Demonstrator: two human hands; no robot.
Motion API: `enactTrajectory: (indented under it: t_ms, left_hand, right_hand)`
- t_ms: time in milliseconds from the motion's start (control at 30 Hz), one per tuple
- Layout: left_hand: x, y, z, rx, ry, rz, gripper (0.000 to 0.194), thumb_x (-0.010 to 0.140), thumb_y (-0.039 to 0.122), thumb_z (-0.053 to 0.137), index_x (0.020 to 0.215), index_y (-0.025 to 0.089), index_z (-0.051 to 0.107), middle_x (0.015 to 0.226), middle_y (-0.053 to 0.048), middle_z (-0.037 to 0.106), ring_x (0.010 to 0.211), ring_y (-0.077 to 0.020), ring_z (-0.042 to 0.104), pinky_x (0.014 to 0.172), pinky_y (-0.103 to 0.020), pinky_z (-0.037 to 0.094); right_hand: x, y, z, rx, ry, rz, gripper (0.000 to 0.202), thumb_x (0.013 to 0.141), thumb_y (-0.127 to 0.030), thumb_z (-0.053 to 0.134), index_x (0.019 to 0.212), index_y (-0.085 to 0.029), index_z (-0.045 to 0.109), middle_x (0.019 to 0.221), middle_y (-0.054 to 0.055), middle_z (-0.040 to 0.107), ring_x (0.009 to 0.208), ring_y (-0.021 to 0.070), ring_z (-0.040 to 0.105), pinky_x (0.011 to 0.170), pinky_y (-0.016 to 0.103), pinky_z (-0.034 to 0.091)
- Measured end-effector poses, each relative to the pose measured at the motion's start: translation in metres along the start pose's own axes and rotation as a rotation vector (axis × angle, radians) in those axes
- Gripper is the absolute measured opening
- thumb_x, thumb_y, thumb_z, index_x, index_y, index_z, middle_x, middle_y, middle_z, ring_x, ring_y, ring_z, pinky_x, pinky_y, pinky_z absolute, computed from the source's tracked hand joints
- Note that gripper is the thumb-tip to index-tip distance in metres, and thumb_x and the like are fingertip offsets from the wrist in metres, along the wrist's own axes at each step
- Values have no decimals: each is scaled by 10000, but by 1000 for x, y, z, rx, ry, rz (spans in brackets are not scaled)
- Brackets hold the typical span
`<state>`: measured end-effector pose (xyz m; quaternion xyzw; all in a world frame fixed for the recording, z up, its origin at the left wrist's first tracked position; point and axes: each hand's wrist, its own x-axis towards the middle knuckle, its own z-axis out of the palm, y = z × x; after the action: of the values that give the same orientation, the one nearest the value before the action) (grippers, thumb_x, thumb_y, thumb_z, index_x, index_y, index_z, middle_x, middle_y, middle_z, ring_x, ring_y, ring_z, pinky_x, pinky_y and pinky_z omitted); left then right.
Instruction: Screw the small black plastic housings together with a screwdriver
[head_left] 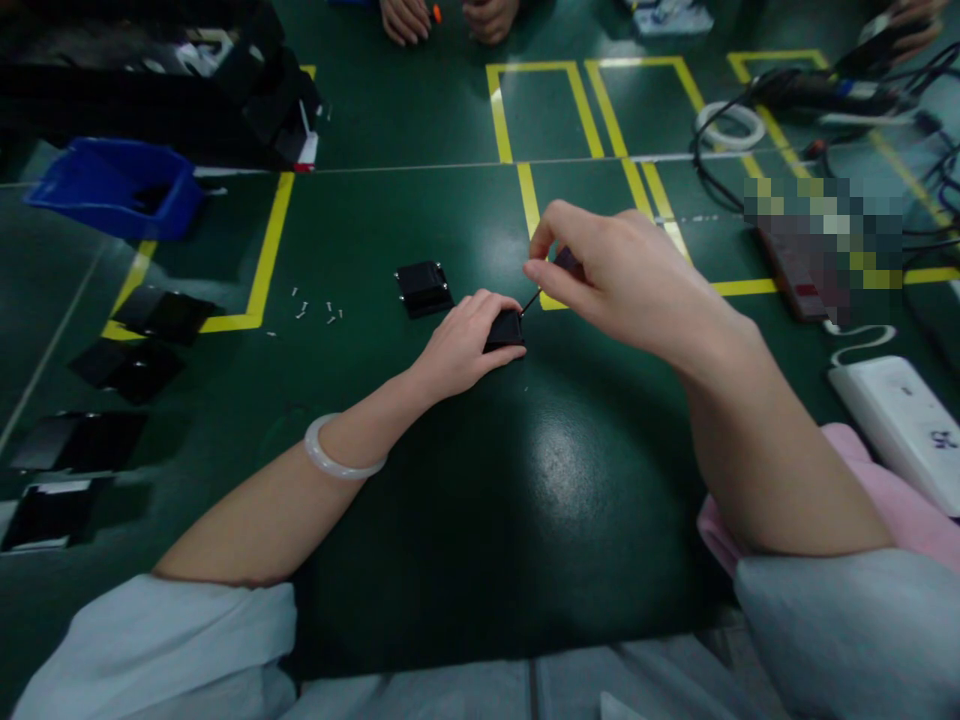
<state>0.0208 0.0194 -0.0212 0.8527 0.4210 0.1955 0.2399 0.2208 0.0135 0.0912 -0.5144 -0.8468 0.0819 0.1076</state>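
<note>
My left hand [469,342] grips a small black part [505,328] against the green table [450,500], fingers over its top and thumb along the near side. A thin dark screwdriver [531,301] is pinched in my right hand [600,270], its shaft slanting down to the right end of that part. Just left of my left hand lies another black part [425,285] with small shiny bits at its corners. Several small screws [304,307] are scattered farther left.
Several black parts [127,368] line the left side below a blue bin [120,185]. A white power bank-like box [896,425], pink cloth [862,480] and cables lie right. Another person's hands [450,18] rest at the far edge.
</note>
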Motion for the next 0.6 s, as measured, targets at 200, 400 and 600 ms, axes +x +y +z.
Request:
enactTrajectory:
  t_ms: [200,400,600]
  left_hand:
    - [0,-1,1,6,0,5,393,913,381,667,1227,180,543,1198,-111,596,1125,-279,567,1019,-432,456]
    - [0,0,1,4,4,8,399,911,373,669,1230,167,546,1195,-116,598,1124,-281,569,1020,-434,457]
    - [0,0,0,3,-1,8,387,914,371,665,1229,184,539,1198,-111,597,1131,-279,568,1021,-439,456]
  right_hand:
    - [0,1,2,-5,23,-20,305,1000,-287,410,1211,-195,609,953,97,727,852,272,684,744,380,441]
    - [0,1,2,14,11,-5,306,1012,-363,410,1200,-206,592,980,98,725,905,272,679,784,381,457]
    - [0,2,2,12,14,-19,321,1001,-299,387,1265,-217,550,995,95,731,853,263,670,766,387,453]
